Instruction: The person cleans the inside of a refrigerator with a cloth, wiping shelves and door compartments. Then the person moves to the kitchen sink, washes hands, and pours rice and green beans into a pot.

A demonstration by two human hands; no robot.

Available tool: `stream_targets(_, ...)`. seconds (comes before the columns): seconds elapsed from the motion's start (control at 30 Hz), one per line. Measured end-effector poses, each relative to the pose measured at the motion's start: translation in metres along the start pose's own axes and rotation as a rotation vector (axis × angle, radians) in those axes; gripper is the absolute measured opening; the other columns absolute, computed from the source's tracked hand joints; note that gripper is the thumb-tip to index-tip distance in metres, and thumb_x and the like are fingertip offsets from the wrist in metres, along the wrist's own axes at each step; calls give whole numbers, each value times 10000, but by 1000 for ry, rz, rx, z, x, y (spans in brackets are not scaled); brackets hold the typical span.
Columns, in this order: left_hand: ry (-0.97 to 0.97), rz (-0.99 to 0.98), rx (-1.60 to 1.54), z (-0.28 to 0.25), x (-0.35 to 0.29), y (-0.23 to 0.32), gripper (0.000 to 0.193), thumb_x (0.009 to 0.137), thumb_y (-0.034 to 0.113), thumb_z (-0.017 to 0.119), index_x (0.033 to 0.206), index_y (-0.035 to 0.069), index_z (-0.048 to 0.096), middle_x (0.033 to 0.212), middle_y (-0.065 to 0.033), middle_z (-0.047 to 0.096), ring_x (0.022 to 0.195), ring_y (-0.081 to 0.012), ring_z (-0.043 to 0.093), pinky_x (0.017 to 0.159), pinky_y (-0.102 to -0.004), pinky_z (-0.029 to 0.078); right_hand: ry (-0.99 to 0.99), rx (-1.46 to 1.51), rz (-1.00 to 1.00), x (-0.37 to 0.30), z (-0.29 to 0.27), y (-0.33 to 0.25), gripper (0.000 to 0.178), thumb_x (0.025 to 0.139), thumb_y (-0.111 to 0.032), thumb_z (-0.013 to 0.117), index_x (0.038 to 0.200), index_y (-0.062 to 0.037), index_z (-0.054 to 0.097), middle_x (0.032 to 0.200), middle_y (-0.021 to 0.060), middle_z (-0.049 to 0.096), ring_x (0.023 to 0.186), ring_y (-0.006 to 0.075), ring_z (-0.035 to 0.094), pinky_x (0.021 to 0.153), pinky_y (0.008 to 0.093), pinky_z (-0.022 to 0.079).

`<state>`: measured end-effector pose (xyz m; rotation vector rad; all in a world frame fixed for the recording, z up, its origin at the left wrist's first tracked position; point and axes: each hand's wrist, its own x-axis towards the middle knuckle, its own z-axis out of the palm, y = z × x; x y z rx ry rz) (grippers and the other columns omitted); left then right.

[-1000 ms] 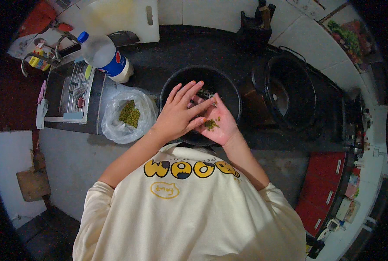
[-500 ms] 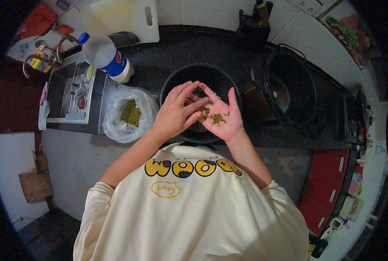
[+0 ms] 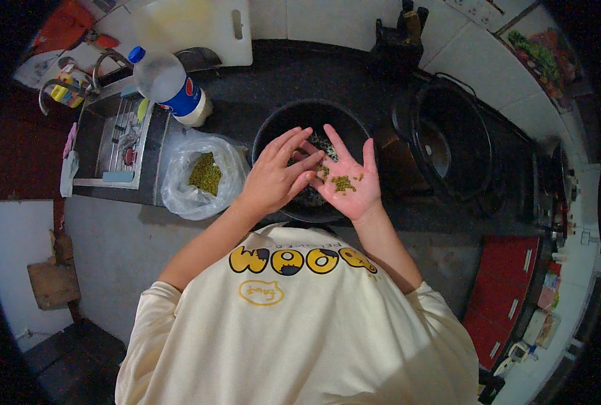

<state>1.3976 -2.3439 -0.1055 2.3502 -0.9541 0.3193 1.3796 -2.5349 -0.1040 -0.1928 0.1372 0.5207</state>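
Palm up and fingers spread, my right hand (image 3: 360,196) carries a small heap of green mung beans (image 3: 343,183). My left hand (image 3: 270,175) lies palm down beside it, fingers stretched, with their tips over the right fingers and the inner edge of the palm. Both are above a round black pot (image 3: 263,125), where pale grains (image 3: 324,145) show between the fingers. To the left, an open clear plastic bag (image 3: 178,192) has more green mung beans (image 3: 205,173) in it. Whether the left fingertips pinch any bean cannot be made out.
Behind the bag stands a large plastic bottle (image 3: 179,91) with a blue cap. A sink (image 3: 108,145) is at far left, a white cutting board (image 3: 243,47) against the wall. Right of the pot sits a black cooker (image 3: 449,148); a knife block (image 3: 398,47) stands behind.
The right hand has shifted slightly right, and its index finger has come clear of the left fingers. More pale grains in the pot now show. The beans stay on the palm.
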Motion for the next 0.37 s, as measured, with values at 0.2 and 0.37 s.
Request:
stream_targets(0.2, -52, 62, -81, -5, -1, -3, 362, 849, 266, 616, 1206, 258, 677, 1457, -142, 402, 1320, -375, 392, 1079, -495, 348, 12, -24, -75, 1, 2, 0, 765, 900, -729, 315, 1509, -268, 273, 1502, 115, 369, 1317, 301, 422, 1045, 469, 378)
stream_targets(0.37, -30, 14, -64, 1, -3, -8, 452, 802, 270, 672, 1251, 217, 648, 1462, -152, 391, 1321, -386, 385, 1085, -502, 342, -54, 3, -61, 2, 0, -1, 772, 905, -726, 301, 1513, -252, 260, 1524, 103, 341, 1369, 304, 349, 1107, 469, 304)
